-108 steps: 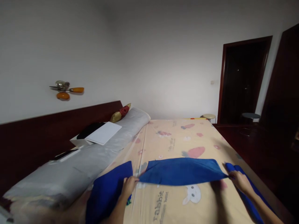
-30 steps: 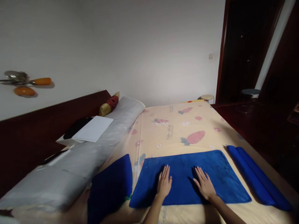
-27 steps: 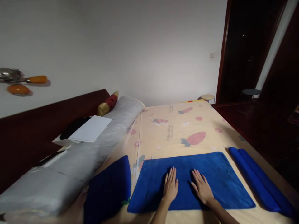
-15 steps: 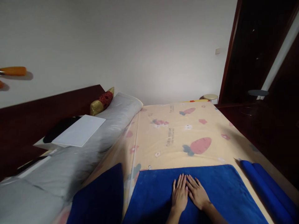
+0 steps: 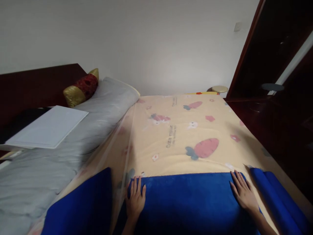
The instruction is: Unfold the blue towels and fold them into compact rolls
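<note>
A blue cloth [image 5: 188, 202], perhaps a towel, lies flat on the bed at the bottom of the head view. My left hand [image 5: 136, 199] rests palm down on its far left corner, fingers stretched out. At the far right corner my right hand [image 5: 244, 193] lies flat too, with fingers spread. Neither hand grips anything. To the left lies another piece of blue cloth [image 5: 81, 202]. A folded or rolled blue cloth [image 5: 276, 195] lies along the right side of the bed.
The bed sheet [image 5: 171, 153] is pale yellow with carrot prints. Grey bedding [image 5: 107, 107] runs along the left, bearing a white flat box [image 5: 51, 127] and a red and gold cushion [image 5: 83, 86]. Two round stools, one cream [image 5: 219, 88] and one dark [image 5: 272, 87], stand beyond the bed.
My hands have moved apart from the middle of the blue cloth, the left to its left corner and the right to its right corner. The camera view has shifted slightly.
</note>
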### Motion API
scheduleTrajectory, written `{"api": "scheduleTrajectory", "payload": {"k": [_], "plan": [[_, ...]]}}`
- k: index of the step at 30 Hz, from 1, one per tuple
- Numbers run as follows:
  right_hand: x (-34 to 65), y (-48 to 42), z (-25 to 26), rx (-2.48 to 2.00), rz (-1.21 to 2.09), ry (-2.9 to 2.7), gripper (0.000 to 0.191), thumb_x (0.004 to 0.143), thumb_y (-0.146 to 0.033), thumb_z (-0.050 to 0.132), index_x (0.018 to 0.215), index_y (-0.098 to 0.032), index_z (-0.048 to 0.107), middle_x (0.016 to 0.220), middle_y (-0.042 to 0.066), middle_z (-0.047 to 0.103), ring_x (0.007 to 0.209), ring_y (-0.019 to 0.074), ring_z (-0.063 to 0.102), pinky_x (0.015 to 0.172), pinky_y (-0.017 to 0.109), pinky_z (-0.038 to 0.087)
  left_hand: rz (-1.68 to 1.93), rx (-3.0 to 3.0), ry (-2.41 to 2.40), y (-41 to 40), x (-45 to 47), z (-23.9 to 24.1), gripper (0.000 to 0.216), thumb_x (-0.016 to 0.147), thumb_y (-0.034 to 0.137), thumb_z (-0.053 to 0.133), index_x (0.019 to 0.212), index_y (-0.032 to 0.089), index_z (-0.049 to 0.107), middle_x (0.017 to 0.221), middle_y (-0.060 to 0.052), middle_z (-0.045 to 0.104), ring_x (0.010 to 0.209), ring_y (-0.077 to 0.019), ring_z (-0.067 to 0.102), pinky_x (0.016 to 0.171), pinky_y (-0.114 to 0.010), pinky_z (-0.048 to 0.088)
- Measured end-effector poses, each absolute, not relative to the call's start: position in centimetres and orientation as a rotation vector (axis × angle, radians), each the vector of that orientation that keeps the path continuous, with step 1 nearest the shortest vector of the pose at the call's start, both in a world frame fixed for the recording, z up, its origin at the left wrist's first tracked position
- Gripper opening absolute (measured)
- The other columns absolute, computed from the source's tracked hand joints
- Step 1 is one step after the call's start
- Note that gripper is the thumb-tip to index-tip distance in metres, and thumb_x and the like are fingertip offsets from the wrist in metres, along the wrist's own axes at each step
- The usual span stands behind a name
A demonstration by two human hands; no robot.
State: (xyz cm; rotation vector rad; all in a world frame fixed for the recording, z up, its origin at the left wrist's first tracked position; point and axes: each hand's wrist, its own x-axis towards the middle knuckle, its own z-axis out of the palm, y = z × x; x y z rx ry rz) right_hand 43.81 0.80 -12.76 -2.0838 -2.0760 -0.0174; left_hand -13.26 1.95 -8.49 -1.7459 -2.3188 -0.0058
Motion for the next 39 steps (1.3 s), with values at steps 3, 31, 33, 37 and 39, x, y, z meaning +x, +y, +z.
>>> {"api": "scheduleTrajectory", "payload": {"k": [3,31,33,37,39], "plan": [[43.3,0.9,-12.6,-2.082,-0.003,-2.072,0.068,0.092,-0.058,0.023,0.15,-0.023,0.018,0.157,0.005,0.021,0.144,0.0255,0.018,0.114,0.05,0.022,0.026,-1.735,-2.326,2.1,-12.8,-8.4,0.055,0.097,0.036,0.018,0.149,0.021,0.019,0.155,-0.006,0.029,0.144,-0.0199,0.02,0.118,-0.046,0.008],[44.2,-0.5,-14.0,-2.095,-0.092,-1.985,0.075,0.089,-0.062,0.017,0.147,-0.014,0.027,0.154,0.01,0.027,0.144,0.0238,0.017,0.117,0.048,0.016,0.031,-1.774,-2.447,-0.2,-15.6,-9.2,0.055,0.095,0.038,0.021,0.148,0.022,0.025,0.154,-0.003,0.028,0.143,-0.0182,0.023,0.116,-0.044,0.019],[44.5,-0.7,-14.3,-2.106,-0.126,-1.989,0.075,0.089,-0.061,0.017,0.146,-0.013,0.03,0.155,0.01,0.027,0.145,0.0235,0.016,0.117,0.048,0.015,0.075,-1.784,-2.429,-0.4,-16.0,-9.2,0.055,0.094,0.038,0.022,0.147,0.024,0.027,0.154,-0.002,0.028,0.143,-0.0184,0.023,0.116,-0.043,0.019],[43.9,-0.2,-14.3,-2.09,-0.143,-1.989,0.073,0.09,-0.058,0.015,0.143,-0.013,0.037,0.153,0.011,0.032,0.144,0.0238,0.02,0.116,0.048,0.016,0.209,-1.794,-2.57,0.5,-15.4,-7.6,0.054,0.094,0.04,0.022,0.147,0.027,0.025,0.156,-0.001,0.023,0.143,-0.0177,0.021,0.115,-0.046,0.02],[43.2,-0.1,-13.9,-2.106,-0.161,-1.912,0.073,0.09,-0.055,0.011,0.141,-0.012,0.04,0.151,0.013,0.034,0.143,0.026,0.022,0.116,0.052,0.014,0.246,-1.753,-2.635,0.9,-14.5,-6.5,0.054,0.095,0.039,0.022,0.147,0.027,0.024,0.156,-0.002,0.021,0.144,-0.0184,0.019,0.115,-0.051,0.018]]}}
